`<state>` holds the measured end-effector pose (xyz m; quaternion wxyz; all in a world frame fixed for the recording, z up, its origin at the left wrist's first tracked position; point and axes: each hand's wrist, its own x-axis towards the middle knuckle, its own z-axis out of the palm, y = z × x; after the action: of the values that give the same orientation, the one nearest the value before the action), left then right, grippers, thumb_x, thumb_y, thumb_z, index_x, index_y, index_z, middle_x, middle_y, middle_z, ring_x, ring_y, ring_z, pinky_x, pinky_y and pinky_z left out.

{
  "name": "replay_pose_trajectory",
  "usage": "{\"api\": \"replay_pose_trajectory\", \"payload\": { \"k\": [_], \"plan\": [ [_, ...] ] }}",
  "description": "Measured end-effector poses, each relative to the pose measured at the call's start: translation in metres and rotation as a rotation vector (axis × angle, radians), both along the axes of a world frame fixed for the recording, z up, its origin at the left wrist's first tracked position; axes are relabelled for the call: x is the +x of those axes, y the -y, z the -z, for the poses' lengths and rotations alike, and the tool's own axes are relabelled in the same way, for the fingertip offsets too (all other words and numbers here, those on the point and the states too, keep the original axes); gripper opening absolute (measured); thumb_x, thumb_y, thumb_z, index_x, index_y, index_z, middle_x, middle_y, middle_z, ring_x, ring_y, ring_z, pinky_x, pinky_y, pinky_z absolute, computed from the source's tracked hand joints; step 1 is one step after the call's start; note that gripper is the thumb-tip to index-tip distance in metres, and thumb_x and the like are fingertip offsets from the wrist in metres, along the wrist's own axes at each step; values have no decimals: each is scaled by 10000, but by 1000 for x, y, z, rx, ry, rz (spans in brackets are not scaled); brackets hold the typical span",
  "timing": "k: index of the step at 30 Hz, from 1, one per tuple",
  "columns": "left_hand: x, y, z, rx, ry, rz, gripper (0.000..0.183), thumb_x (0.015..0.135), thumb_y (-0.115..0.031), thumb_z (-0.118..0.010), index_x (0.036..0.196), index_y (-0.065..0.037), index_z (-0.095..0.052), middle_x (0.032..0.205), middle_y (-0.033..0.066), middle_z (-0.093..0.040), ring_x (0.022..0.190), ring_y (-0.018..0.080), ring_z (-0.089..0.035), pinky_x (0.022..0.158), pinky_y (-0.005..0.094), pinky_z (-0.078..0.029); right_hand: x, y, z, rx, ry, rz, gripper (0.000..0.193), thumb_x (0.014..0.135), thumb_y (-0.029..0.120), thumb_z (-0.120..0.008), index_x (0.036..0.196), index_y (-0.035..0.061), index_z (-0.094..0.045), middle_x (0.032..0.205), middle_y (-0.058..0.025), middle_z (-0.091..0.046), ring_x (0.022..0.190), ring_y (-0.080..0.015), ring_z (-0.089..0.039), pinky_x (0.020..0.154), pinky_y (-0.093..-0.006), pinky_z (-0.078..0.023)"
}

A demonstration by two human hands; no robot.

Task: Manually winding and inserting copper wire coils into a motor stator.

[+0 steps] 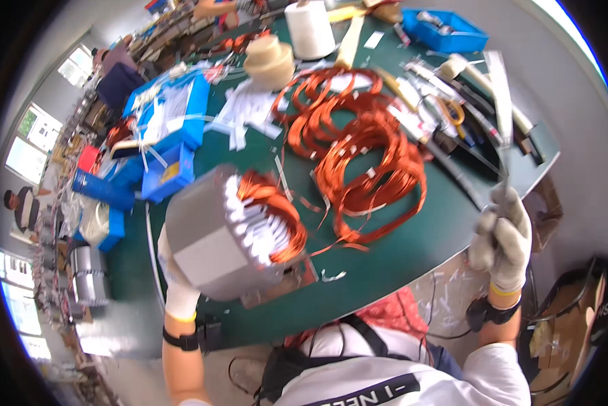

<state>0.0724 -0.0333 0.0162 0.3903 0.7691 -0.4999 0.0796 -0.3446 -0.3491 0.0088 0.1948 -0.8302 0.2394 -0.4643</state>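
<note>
A grey motor stator (pixel 206 237) rests tilted on the green table, its open end facing right. White slot liners (pixel 260 230) ring that end, and copper windings (pixel 280 203) bulge out of it. My left hand (pixel 175 271), in a pale glove, grips the stator's left side; its fingers are partly hidden. Off the table's right edge, my gloved right hand (pixel 504 240) is closed around the lower end of a long, flat, pale tool (pixel 499 95). The tool points upward, and motion blur hides its exact kind. Wire leads trail from the stator toward loose copper coils (pixel 372 172).
The green table (pixel 378 267) carries white paper pieces (pixel 246 111), a white spool (pixel 309 30), a cream stepped spool (pixel 269 61) and orange-handled scissors (pixel 453 111). Blue bins (pixel 172 172) stand left, another blue tray (pixel 445 34) far right. More stators (pixel 89 274) sit at left. People are farther off.
</note>
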Motion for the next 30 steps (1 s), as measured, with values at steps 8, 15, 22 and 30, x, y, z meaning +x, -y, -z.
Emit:
{"api": "replay_pose_trajectory", "payload": {
  "k": [8,15,22,30],
  "plan": [
    [25,-22,2,179,-215,166,641,826,-303,-733,1319,-14,-445,1275,192,-527,1153,340,-548,946,423,-453,94,-3,-42,-61,-420,-530,444,763,-39,-663,1179,110,-704,816,-127,-606,684,-272,-613,618,-345,-490],
    [61,-62,15,255,-172,542,954,839,-413,-744,1542,-71,-197,1518,208,-345,1362,322,-413,1101,446,-371,168,3,-56,-447,-559,-580,392,746,108,-730,1108,258,-741,689,-50,-513,537,-214,-552,441,-327,-402],
    [41,-124,17,427,-59,456,964,840,-414,-743,1544,-68,-183,1520,209,-341,1364,325,-410,1104,449,-367,196,7,-62,-555,-617,-732,356,725,153,-774,1079,188,-757,652,-34,-489,465,-169,-496,423,-293,-386],
    [41,-165,14,654,62,437,975,842,-416,-742,1547,-64,-168,1522,210,-337,1366,328,-407,1107,452,-362,202,-2,-68,-459,-729,-680,174,807,255,-774,772,89,-735,494,-28,-496,358,-162,-476,357,-305,-344]
  ]
}}
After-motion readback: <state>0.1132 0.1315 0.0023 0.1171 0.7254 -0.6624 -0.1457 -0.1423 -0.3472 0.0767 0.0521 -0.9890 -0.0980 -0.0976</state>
